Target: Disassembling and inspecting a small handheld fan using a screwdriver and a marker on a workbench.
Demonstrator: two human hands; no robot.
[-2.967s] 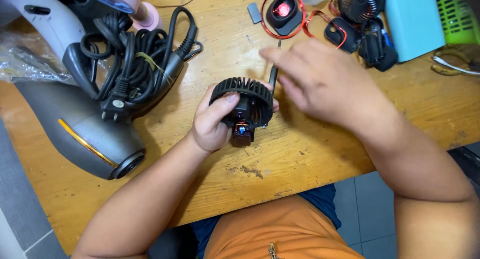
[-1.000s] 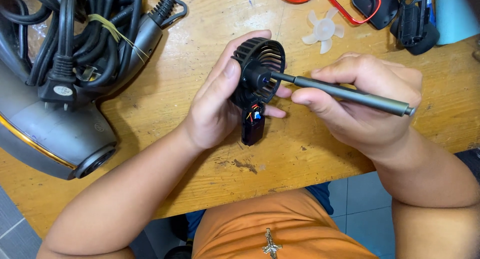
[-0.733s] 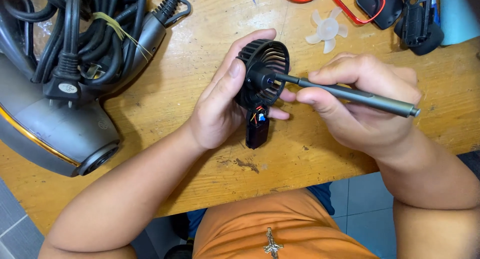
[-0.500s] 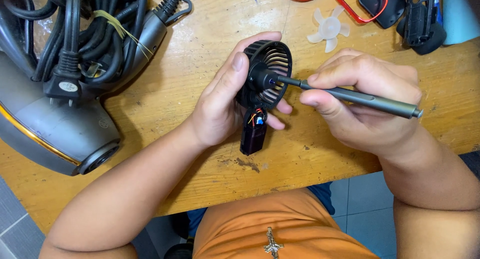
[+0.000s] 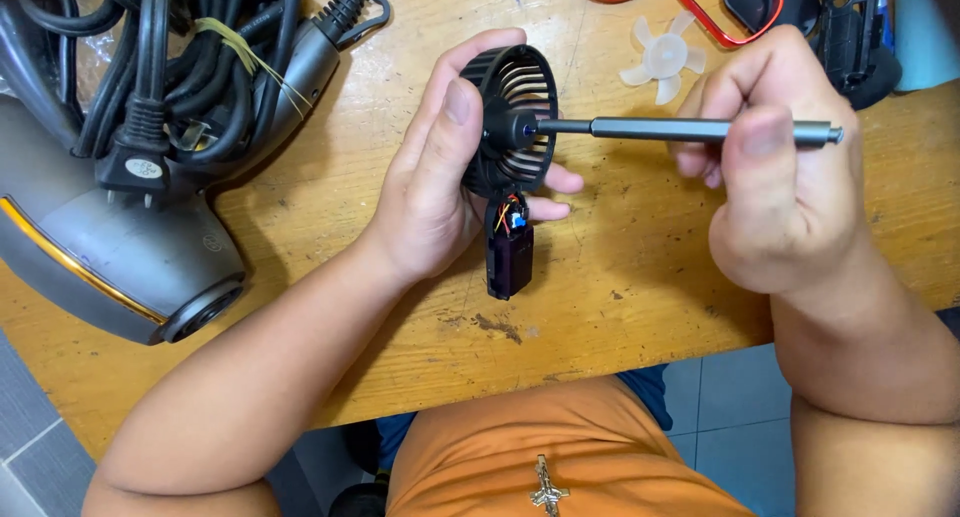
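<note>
Your left hand has its grip clamped around the small black fan, thumb laid up the left rim and fingertips showing on the right side under the grille. The fan is held upright just above the desk, near the middle of the scene, with its dark handle hanging down and a knot of coloured wires exposed where handle meets head. Your right hand has its grip closed on the grey screwdriver, which lies level with its tip in the fan's hub.

The driver is long and you hold it well back from the tip, so a small wobble could lift the bit out of the screw, round its head, or send the tip skating across the thin grille ribs. The bare wires sit just below the hub and close to your left fingertips; a slip downward could nick them. The fan is held by one hand only, so a hard push could twist it out of your hold. If a screw comes free, it may drop onto the desk or past the near edge to the floor.

Compared with half a second ago, the driver now lies level rather than sloping down to the right, your right hand sits higher, and the fan is turned more edge-on, its handle more nearly vertical. The white fan blade and hair dryer lie as before.
</note>
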